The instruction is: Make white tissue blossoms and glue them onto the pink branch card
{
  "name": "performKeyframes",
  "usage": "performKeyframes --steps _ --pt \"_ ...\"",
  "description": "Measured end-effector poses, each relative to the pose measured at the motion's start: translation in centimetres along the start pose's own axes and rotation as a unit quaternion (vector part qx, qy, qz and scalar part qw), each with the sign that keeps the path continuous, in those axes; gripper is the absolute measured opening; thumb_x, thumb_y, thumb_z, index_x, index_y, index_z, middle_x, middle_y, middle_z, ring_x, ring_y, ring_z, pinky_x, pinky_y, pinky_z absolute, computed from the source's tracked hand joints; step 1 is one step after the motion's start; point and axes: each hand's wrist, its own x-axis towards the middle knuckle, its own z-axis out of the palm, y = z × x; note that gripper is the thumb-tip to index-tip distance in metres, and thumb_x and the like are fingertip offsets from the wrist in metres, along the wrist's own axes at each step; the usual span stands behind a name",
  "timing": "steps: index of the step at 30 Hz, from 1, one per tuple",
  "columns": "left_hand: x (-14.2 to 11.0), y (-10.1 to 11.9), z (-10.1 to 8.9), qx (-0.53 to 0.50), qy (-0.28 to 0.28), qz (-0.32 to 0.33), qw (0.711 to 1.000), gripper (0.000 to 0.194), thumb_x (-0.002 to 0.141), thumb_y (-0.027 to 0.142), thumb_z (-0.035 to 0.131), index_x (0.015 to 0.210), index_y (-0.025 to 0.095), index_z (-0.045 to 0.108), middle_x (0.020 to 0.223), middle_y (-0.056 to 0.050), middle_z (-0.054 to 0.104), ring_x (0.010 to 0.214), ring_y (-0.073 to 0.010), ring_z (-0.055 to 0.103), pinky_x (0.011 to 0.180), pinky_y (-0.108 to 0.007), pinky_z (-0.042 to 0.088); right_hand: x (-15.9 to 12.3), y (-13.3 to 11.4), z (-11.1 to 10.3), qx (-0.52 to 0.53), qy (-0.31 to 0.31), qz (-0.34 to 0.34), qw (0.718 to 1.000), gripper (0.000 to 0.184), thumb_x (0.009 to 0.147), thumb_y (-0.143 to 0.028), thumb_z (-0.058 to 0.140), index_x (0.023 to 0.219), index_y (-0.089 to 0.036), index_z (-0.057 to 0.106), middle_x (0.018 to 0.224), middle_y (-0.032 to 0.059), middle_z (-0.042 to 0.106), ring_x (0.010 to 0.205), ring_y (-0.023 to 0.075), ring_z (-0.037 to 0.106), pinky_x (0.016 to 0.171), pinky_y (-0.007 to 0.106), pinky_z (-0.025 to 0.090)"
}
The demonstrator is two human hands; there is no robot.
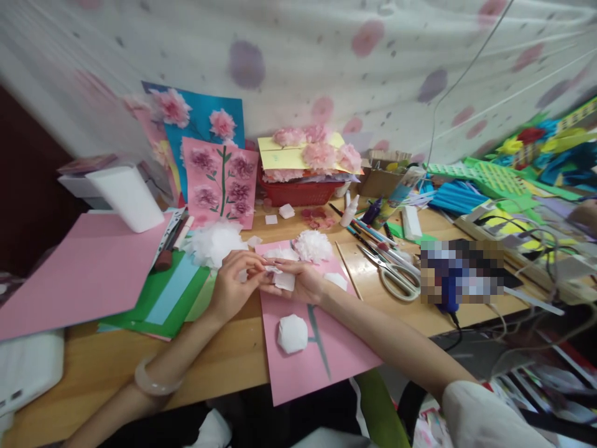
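Observation:
My left hand [236,281] and my right hand [298,280] meet over the top part of a pink sheet of card [289,382]. Between their fingertips is a small piece of white tissue paper [283,282], which both hands pinch. Below them on the card lies a white paper disc [293,333], beside a painted grey-green stem [319,342]. A fluffy white paper flower [313,246] rests at the card's top edge. Left of it sits a loose heap of white tissue petals [217,242], just behind my left hand.
Scissors [396,277] and a blue glue gun [449,291] with a cord lie to the right. Green and blue paper [177,298] and a large pink sheet [79,267] are at left. Behind stand a finished flower card [220,183] and a red basket [298,193] with pink paper flowers.

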Motion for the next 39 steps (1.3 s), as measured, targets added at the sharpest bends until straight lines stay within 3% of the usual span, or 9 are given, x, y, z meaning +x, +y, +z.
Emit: performKeyframes --steps 2,4,7,10,15,23,29,34,39 --pt "0.1 -0.2 0.0 -0.080 0.033 -0.078 0.993 0.011 0.079 0.022 0.068 0.074 0.019 0.060 0.084 -0.003 0.067 0.086 -0.0179 0.063 0.080 -0.031 0.047 -0.1 -0.2 -0.1 -0.032 -0.006 -0.003 0.999 0.019 0.086 -0.003 0.049 0.100 -0.013 0.057 0.086 0.0058 0.067 0.078 0.0129 0.066 0.080 0.028 0.054" --pt "0.2 -0.2 -0.2 -0.124 0.055 -0.151 0.979 0.016 0.077 0.029 0.071 0.074 0.018 0.059 0.078 -0.002 0.065 0.075 -0.0155 0.063 0.070 -0.027 0.048 -0.2 -0.4 -0.2 -0.069 -0.010 0.001 0.998 0.019 0.083 -0.002 0.052 0.098 -0.014 0.056 0.082 0.0032 0.063 0.063 0.0085 0.061 0.062 0.020 0.053" --pt "0.6 -0.2 -0.5 -0.147 0.077 -0.198 0.966 0.025 0.069 0.034 0.078 0.071 0.018 0.059 0.070 0.001 0.063 0.061 -0.0115 0.057 0.057 -0.022 0.043 -0.3 -0.9 -0.3 -0.139 -0.022 0.027 0.990 0.013 0.084 -0.006 0.054 0.092 -0.016 0.056 0.063 -0.0061 0.048 0.037 0.0023 0.031 0.033 0.010 0.025" --pt "0.8 -0.5 -0.7 -0.226 0.075 -0.224 0.945 0.029 0.062 0.032 0.084 0.069 0.016 0.061 0.069 0.002 0.063 0.062 -0.0098 0.056 0.058 -0.020 0.043 -0.3 -1.2 0.4 -0.216 -0.025 0.049 0.975 0.011 0.092 -0.022 0.049 0.087 -0.015 0.055 0.054 -0.0097 0.033 0.037 0.0037 0.016 0.032 0.013 0.012" --pt "1.1 -1.7 -0.6 -0.351 0.003 -0.273 0.896 0.039 0.057 0.034 0.087 0.082 0.015 0.065 0.075 0.001 0.067 0.066 -0.0109 0.062 0.063 -0.022 0.049 -1.0 -1.7 2.5 -0.336 0.023 0.043 0.941 0.024 0.094 -0.030 0.041 0.077 -0.018 0.052 0.051 -0.0097 0.026 0.038 0.0057 0.015 0.035 0.015 0.011" --pt "1.0 -3.1 -1.4 -0.475 -0.117 -0.325 0.809 0.025 0.060 0.021 0.085 0.071 0.011 0.065 0.068 -0.001 0.068 0.064 -0.0121 0.063 0.066 -0.027 0.055 -3.9 -2.4 2.7 -0.525 0.062 0.033 0.848 0.028 0.093 -0.035 0.047 0.091 -0.013 0.065 0.056 -0.0074 0.030 0.041 0.0051 0.020 0.036 0.018 0.014" --pt "0.8 -3.4 -1.7 -0.508 -0.136 -0.323 0.787 0.022 0.061 0.013 0.084 0.069 0.011 0.064 0.067 -0.001 0.068 0.063 -0.0124 0.065 0.067 -0.027 0.054 -4.3 -1.6 4.5 -0.621 0.097 0.045 0.776 0.025 0.093 -0.035 0.051 0.096 -0.015 0.066 0.061 -0.0055 0.036 0.043 0.0042 0.027 0.037 0.018 0.019" --pt "0.9 -3.6 -1.9 -0.530 -0.122 -0.323 0.774 0.020 0.063 0.011 0.082 0.070 0.013 0.064 0.064 0.002 0.068 0.060 -0.0116 0.065 0.069 -0.029 0.054 -3.0 -2.6 6.0 -0.699 0.094 0.049 0.707 0.021 0.091 -0.029 0.054 0.092 -0.013 0.067 0.059 -0.0045 0.040 0.043 0.0048 0.032 0.037 0.019 0.024" --pt "1.0 -3.7 -2.2 -0.550 -0.105 -0.329 0.760 0.016 0.067 0.009 0.078 0.068 0.015 0.064 0.066 0.002 0.069 0.061 -0.0123 0.065 0.067 -0.029 0.053 -1.8 -4.9 6.4 -0.734 0.061 0.029 0.676 0.017 0.090 -0.020 0.053 0.097 -0.012 0.067 0.051 -0.0078 0.035 0.038 0.0047 0.028 0.037 0.020 0.021"
